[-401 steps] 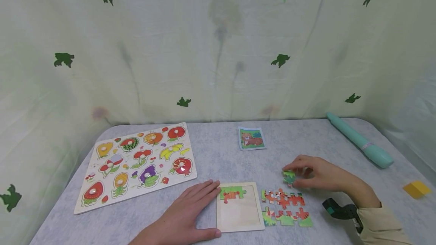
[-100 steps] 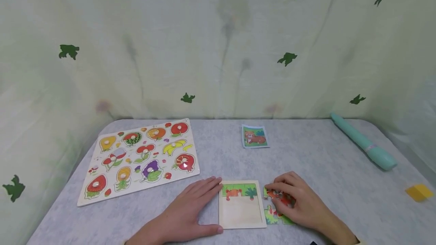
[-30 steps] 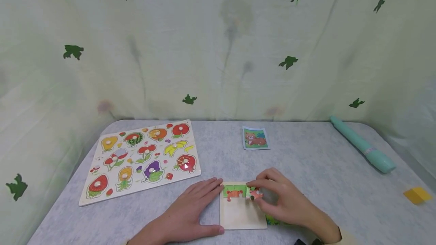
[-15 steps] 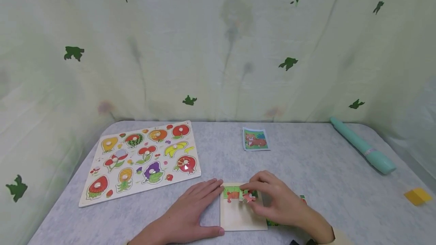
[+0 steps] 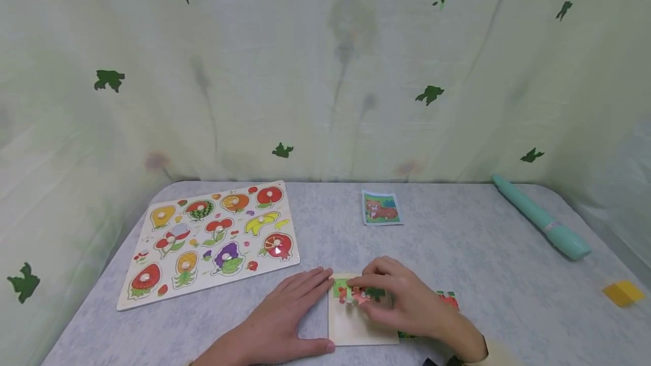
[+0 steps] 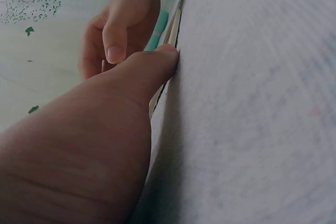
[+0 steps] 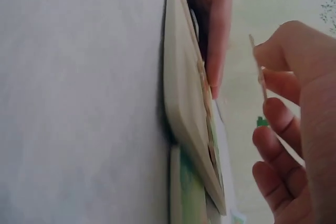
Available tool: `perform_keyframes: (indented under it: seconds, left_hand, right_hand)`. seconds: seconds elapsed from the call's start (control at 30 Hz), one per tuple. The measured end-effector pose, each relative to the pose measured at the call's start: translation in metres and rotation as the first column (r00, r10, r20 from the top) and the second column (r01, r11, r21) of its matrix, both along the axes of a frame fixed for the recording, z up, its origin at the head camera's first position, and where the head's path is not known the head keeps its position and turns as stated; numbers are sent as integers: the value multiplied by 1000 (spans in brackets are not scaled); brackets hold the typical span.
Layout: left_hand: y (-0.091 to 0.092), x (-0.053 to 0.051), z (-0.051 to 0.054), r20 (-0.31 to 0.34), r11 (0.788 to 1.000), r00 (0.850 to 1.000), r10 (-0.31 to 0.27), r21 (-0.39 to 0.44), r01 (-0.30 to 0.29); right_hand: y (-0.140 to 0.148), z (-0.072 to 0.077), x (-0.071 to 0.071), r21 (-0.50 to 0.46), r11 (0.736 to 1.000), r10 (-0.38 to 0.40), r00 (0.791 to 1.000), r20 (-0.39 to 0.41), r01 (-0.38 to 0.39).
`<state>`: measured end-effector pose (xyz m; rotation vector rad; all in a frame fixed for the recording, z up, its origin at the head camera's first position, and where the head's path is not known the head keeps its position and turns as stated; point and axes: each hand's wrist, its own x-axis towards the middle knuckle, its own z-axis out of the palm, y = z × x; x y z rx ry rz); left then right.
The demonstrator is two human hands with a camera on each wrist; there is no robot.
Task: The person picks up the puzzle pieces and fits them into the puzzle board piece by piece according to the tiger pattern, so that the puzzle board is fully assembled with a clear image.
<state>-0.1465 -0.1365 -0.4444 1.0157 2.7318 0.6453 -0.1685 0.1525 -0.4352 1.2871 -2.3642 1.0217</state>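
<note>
My right hand (image 5: 407, 301) pinches a small jigsaw piece (image 5: 360, 295) with an orange animal face between thumb and fingers. In the right wrist view the piece (image 7: 258, 69) is seen edge-on, held clear above the wooden puzzle tray (image 5: 356, 329). Green-and-orange pieces lie along the tray's top row, partly hidden by the hand. My left hand (image 5: 277, 315) lies spread at the tray's left edge, its fingers straight and its thumb at the lower left corner. More loose pieces (image 5: 448, 299) lie right of the tray, mostly covered by the right hand and forearm.
A fruit peg puzzle board (image 5: 208, 244) lies at the left. Behind the tray is a small picture card (image 5: 381, 208) of an animal. A teal tube-shaped object (image 5: 541, 219) and a yellow block (image 5: 623, 293) are at the right. A patterned curtain (image 5: 325, 72) hangs behind the table.
My right hand picked up the face piece from the loose group, brought it over the tray and has moved slightly left. Earlier it held a green tree piece, later seen in the tray. Left hand stays.
</note>
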Motion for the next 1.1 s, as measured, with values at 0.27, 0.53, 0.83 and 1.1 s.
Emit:
perform_keyframes:
  seconds: [0.27, 0.53, 0.83, 1.1]
  left_hand:
    - [0, 1, 1, 25, 1000, 1000, 4, -11, -4]
    - [0, 0, 1, 20, 1000, 1000, 0, -16, 0]
    - [0, 1, 1, -23, 1000, 1000, -2, 10, 2]
    - [0, 1, 1, -22, 1000, 1000, -1, 5, 1]
  right_hand:
    - [-11, -13, 4, -47, 998, 36, 999, 20, -35]
    - [-11, -19, 5, -5, 1000, 9, 1000, 11, -9]
    - [-10, -21, 6, 20, 999, -33, 999, 34, 32]
    - [-11, -21, 6, -16, 1000, -13, 1000, -16, 13]
